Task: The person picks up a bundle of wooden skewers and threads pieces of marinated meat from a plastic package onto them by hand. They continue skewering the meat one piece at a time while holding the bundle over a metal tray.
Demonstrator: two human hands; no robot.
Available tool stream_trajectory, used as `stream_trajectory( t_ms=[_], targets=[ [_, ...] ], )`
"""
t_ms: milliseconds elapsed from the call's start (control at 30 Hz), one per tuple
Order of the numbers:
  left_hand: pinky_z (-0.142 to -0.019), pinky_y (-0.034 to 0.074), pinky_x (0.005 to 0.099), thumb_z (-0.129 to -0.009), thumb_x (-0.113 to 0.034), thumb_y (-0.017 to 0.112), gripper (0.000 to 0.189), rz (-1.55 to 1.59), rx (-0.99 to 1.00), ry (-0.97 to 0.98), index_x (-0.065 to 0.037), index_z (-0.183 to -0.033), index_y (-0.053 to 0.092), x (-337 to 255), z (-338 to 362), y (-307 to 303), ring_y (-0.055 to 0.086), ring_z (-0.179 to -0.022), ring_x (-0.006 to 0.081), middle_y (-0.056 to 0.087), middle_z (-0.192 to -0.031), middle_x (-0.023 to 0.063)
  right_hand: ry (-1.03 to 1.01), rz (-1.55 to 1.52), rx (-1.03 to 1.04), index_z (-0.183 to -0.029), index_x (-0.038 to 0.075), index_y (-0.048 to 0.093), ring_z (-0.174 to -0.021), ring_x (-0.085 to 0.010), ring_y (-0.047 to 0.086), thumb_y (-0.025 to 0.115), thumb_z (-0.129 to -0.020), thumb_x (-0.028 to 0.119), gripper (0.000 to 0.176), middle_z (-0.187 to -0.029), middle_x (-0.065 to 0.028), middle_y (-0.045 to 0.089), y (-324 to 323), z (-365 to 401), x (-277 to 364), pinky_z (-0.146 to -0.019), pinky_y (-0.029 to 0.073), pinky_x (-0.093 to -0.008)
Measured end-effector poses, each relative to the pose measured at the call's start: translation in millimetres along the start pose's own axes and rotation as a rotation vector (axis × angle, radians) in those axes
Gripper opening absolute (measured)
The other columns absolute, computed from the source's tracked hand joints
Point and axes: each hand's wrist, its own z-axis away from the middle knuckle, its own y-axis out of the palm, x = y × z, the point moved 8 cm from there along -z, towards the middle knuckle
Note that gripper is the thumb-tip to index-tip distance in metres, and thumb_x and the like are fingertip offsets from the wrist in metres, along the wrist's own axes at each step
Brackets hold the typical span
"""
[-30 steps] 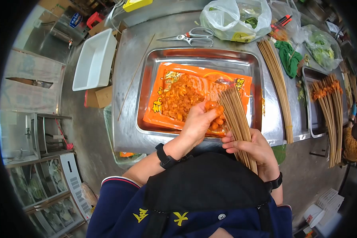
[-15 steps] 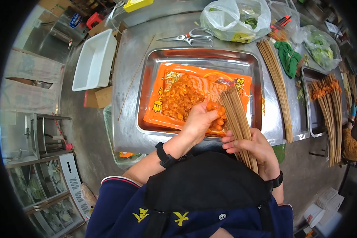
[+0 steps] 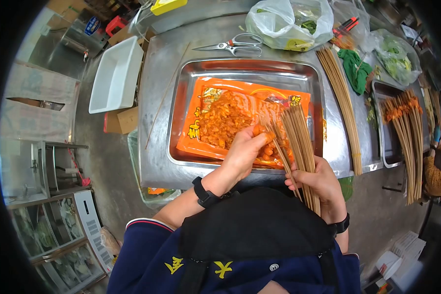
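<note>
My right hand is wrapped round the lower part of a thick bundle of bamboo skewers. My left hand, its fingers coated in orange sauce, pinches a few bamboo skewers split from the bundle's left side; their lower ends reach my right fingers. Beneath both hands is a metal tray holding an orange printed plastic packet. Chopped, orange-sauced pieces of food, probably meat, lie on the packet. My left fingertips are partly hidden by sauce and skewers.
Scissors lie behind the tray, with a plastic bag of greens to their right. Loose skewers lie right of the tray. Farther right, loaded skewers rest across a second tray. A white bin stands left.
A few skewers have come apart from the bundle's left side, at my left fingers. The rest of the bundle has shifted slightly right, leaving a gap between them.
</note>
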Motion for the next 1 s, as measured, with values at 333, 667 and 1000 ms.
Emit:
stream_trajectory(
  t_ms=[333,667,1000],
  targets=[
    [-0.058,0.045,0.0215,-0.084,-0.011,0.057,0.012,0.011,0.129,-0.023,-0.001,-0.090,0.057,1,3,6,0.055,-0.064,0.0095,0.060,-0.078,0.0035,0.017,0.081,-0.006,-0.085,-0.003,0.054,-0.061,-0.0135,0.060,0.059,-0.076,0.004,0.012,-0.074,-0.0093,0.059,-1,-3,-1,-0.055,0.050,-0.0243],
    [-0.061,0.046,0.0223,-0.085,-0.011,0.056,0.012,0.058,0.129,-0.035,-0.001,-0.091,0.057,7,6,12,0.056,-0.066,0.0103,0.060,-0.078,0.0048,-0.017,0.071,-0.010,-0.087,-0.001,0.053,-0.062,-0.0133,0.060,0.061,-0.075,0.002,0.014,-0.073,-0.0072,0.058,-3,-4,1,-0.054,0.049,-0.0242],
    [-0.062,0.049,0.0246,-0.085,-0.012,0.056,0.015,0.137,0.082,-0.049,0.000,-0.093,0.057,0,7,13,0.058,-0.070,0.0117,0.061,-0.080,0.0062,-0.025,0.052,-0.019,-0.085,-0.001,0.053,-0.061,-0.0130,0.060,0.063,-0.074,0.000,0.015,-0.072,-0.0058,0.057,-2,-2,1,-0.053,0.048,-0.0230]
  ],
)
